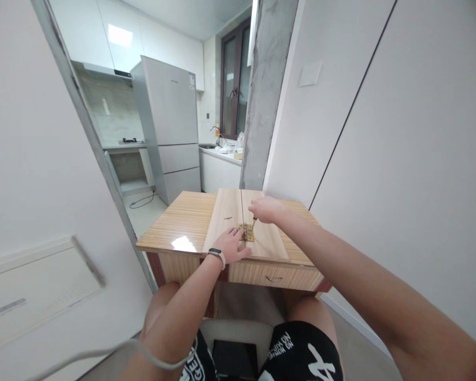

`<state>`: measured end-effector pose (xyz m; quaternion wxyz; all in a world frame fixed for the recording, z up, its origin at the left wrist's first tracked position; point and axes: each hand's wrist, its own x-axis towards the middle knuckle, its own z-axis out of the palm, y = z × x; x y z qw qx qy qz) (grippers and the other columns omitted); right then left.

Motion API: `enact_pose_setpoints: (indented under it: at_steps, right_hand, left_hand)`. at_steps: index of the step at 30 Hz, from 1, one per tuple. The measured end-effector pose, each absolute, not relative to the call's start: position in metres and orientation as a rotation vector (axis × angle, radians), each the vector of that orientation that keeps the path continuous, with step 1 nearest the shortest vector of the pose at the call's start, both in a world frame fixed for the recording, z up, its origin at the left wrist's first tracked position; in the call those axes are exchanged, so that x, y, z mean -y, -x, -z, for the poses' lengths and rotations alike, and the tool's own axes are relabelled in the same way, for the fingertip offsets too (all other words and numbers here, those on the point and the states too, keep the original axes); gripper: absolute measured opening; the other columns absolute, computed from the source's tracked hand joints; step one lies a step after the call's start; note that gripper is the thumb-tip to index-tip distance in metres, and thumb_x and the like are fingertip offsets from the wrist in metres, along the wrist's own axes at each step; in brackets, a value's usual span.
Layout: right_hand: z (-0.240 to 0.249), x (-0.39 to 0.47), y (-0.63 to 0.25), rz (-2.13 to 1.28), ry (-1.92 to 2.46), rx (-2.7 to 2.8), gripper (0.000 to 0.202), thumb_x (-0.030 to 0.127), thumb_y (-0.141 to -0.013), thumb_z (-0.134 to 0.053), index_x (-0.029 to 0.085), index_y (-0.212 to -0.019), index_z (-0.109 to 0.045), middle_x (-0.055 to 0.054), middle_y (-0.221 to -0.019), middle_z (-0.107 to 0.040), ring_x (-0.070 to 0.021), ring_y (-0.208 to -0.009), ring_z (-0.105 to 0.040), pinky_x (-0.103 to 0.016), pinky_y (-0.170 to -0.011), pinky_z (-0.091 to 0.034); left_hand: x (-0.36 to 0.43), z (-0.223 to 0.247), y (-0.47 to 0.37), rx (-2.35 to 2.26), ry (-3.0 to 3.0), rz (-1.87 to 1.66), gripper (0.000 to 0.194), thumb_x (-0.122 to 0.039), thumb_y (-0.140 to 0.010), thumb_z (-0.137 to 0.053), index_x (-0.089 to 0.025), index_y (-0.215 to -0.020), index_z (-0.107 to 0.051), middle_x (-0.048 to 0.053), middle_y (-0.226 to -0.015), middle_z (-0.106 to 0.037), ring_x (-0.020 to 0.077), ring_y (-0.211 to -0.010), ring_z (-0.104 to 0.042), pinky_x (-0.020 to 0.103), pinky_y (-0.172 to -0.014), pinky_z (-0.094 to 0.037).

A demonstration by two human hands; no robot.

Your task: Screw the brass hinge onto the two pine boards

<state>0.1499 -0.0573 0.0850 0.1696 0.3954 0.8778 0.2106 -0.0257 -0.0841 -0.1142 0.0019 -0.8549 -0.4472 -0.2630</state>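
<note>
Two pale wooden boards point(227, 203) lie side by side on the desk, with a thin seam between them. Across the seam sits a brass-coloured hinge point(246, 233). My left hand point(230, 245) lies with fingers spread over the boards, its fingertips at the hinge's left edge. Above the hinge's right side, my right hand point(264, 209) is closed round the top of a small screwdriver point(254, 222), whose shaft points down to the hinge. Some small dark screws point(228, 218) lie on the left board.
The striped wooden desk point(174, 217) has a drawer point(277, 277) at its front, above my knees. A white wall stands close on the right. Behind the desk are a grey fridge point(174, 106) and a kitchen counter with a sink. A pale cable crosses at lower left.
</note>
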Motion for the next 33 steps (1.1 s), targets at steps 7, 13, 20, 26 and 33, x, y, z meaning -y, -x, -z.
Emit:
enact_pose_setpoints:
  at_steps: [7,13,20,26,33]
  right_hand:
    - [-0.089,0.054,-0.141,-0.493,-1.231,-2.396,0.028,0.022,-0.094,-0.059,0.011,-0.115,-0.074,-0.021,-0.117,-0.072,-0.0307,-0.108,-0.069,-0.038,-0.086,-0.054]
    - [-0.091,0.054,-0.134,-0.371,-1.365,-2.377,0.036,0.021,-0.088,-0.065,0.009,-0.121,-0.072,-0.023,-0.119,-0.071,-0.0308,-0.109,-0.068,-0.037,-0.089,-0.051]
    - [-0.087,0.062,-0.145,-0.446,-1.207,-2.486,0.031,0.014,-0.091,-0.058,0.011,-0.120,-0.070,-0.020,-0.119,-0.069,-0.0262,-0.104,-0.069,-0.031,-0.083,-0.052]
    - [-0.077,0.054,-0.151,-0.531,-1.098,-2.547,0.024,0.019,-0.092,-0.058,0.011,-0.108,-0.075,-0.020,-0.111,-0.071,-0.0280,-0.107,-0.067,-0.033,-0.087,-0.051]
    - [-0.078,0.046,-0.140,-0.419,-1.256,-2.498,0.029,0.016,-0.088,-0.059,0.008,-0.110,-0.075,-0.022,-0.112,-0.072,-0.0287,-0.103,-0.070,-0.034,-0.085,-0.053]
  left_hand:
    - [0.085,0.113,0.025,1.402,2.676,0.824,0.081,-0.074,-0.090,-0.047,-0.017,-0.147,-0.047,0.015,-0.142,-0.057,0.0322,-0.137,-0.047,0.047,-0.118,-0.035]
    - [0.084,0.113,0.025,1.426,2.683,0.824,0.082,-0.074,-0.089,-0.048,-0.016,-0.147,-0.047,0.016,-0.142,-0.057,0.0327,-0.137,-0.047,0.047,-0.119,-0.033]
    - [0.084,0.114,0.026,1.411,2.682,0.837,0.080,-0.073,-0.089,-0.049,-0.019,-0.148,-0.046,0.014,-0.141,-0.058,0.0317,-0.138,-0.047,0.046,-0.117,-0.036]
    - [0.083,0.114,0.025,1.422,2.676,0.832,0.082,-0.074,-0.088,-0.049,-0.017,-0.147,-0.047,0.016,-0.140,-0.058,0.0326,-0.136,-0.048,0.048,-0.117,-0.036]
    - [0.084,0.114,0.024,1.419,2.670,0.823,0.083,-0.075,-0.088,-0.048,-0.017,-0.147,-0.047,0.016,-0.142,-0.057,0.0322,-0.136,-0.048,0.047,-0.117,-0.036]
